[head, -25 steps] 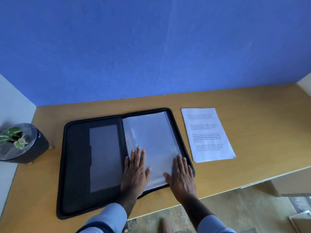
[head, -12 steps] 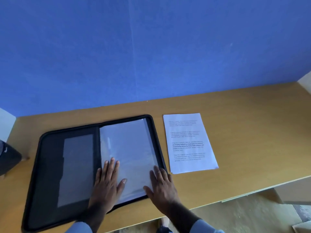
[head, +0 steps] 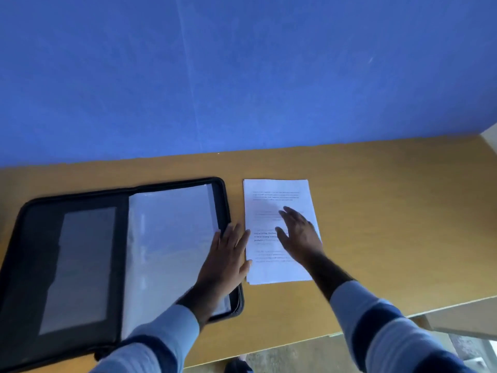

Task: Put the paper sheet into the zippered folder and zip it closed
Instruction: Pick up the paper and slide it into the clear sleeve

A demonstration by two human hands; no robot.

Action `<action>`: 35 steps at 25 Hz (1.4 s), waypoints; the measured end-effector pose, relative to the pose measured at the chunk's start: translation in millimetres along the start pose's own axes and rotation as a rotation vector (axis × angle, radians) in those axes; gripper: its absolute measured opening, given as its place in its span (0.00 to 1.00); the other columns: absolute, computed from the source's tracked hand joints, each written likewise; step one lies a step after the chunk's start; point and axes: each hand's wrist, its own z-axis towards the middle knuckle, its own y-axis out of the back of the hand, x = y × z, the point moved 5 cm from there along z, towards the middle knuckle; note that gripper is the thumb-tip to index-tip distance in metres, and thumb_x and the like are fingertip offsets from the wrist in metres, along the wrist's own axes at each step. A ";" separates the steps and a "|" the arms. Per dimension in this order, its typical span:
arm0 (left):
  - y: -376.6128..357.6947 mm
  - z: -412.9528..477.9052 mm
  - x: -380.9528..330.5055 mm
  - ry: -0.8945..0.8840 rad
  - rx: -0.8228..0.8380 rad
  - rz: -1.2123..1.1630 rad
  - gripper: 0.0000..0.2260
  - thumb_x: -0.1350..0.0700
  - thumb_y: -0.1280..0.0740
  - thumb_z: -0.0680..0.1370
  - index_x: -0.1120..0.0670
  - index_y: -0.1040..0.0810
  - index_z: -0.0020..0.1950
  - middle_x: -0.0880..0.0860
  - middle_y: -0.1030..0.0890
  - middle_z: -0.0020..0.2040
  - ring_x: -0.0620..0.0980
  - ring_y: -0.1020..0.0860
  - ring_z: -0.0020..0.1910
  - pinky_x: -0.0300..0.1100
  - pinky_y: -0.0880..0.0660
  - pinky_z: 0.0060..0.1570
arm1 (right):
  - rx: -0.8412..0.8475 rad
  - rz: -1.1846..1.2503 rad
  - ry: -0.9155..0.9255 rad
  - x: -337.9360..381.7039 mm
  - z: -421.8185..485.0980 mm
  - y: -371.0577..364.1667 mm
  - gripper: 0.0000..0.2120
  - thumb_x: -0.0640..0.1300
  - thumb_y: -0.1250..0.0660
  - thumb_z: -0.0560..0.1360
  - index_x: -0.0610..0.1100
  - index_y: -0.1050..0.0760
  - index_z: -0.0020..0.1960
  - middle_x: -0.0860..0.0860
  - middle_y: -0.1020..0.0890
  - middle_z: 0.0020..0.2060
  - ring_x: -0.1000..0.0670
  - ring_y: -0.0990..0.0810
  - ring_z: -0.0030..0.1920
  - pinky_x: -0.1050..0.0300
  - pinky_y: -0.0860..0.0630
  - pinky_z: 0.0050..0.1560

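Striped light-and-dark-blue sleeves (head: 382, 327) are reaching in from the near edge over a yellowish wooden desk (head: 390, 211). The left hand (head: 226, 261) is lying flat, fingers spread, on the right rim of the open black zippered folder (head: 35, 254), grasping nothing. The right hand (head: 298, 235), open and blurred, is sitting over the printed paper sheet (head: 277, 195) just right of the folder; contact is unclear. The folder's left edge is running out of view. A blue wall (head: 242, 71) is standing behind the desk.
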 end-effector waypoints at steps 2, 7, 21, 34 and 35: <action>-4.2 23.4 -10.9 -0.021 0.036 -0.020 0.35 0.42 0.38 0.82 0.52 0.48 0.84 0.55 0.53 0.84 0.57 0.51 0.83 0.57 0.54 0.81 | 0.049 -0.038 -0.095 -32.9 37.3 17.6 0.29 0.50 0.34 0.79 0.44 0.34 0.78 0.48 0.35 0.80 0.46 0.33 0.77 0.49 0.33 0.74; -10.6 40.4 -8.4 -0.049 0.020 -0.010 0.39 0.39 0.31 0.77 0.52 0.43 0.82 0.52 0.50 0.84 0.53 0.51 0.83 0.59 0.54 0.80 | 0.204 -0.058 -0.184 -85.6 94.0 32.7 0.40 0.53 0.29 0.76 0.47 0.42 0.82 0.53 0.43 0.82 0.49 0.39 0.80 0.49 0.35 0.76; -13.4 38.4 -5.4 0.010 0.055 -0.029 0.42 0.39 0.30 0.76 0.48 0.46 0.83 0.47 0.52 0.84 0.53 0.54 0.83 0.60 0.55 0.80 | 0.116 -0.102 -0.132 -96.9 124.4 31.0 0.35 0.63 0.33 0.75 0.47 0.34 0.75 0.47 0.26 0.72 0.41 0.32 0.71 0.43 0.33 0.67; -16.0 37.5 -4.3 -0.010 0.081 0.033 0.41 0.36 0.35 0.78 0.48 0.50 0.84 0.48 0.56 0.84 0.56 0.56 0.83 0.60 0.60 0.78 | 0.028 0.950 -0.472 -91.6 16.3 6.8 0.06 0.40 0.30 0.71 0.43 0.18 0.48 0.52 0.15 0.37 0.46 0.17 0.38 0.56 0.22 0.37; -15.2 37.5 -5.0 -0.024 0.080 0.052 0.41 0.35 0.36 0.78 0.49 0.50 0.84 0.48 0.57 0.84 0.56 0.56 0.83 0.59 0.60 0.79 | 0.045 0.913 -0.473 -90.8 9.6 8.6 0.05 0.38 0.33 0.72 0.43 0.18 0.44 0.52 0.16 0.35 0.47 0.19 0.37 0.58 0.24 0.35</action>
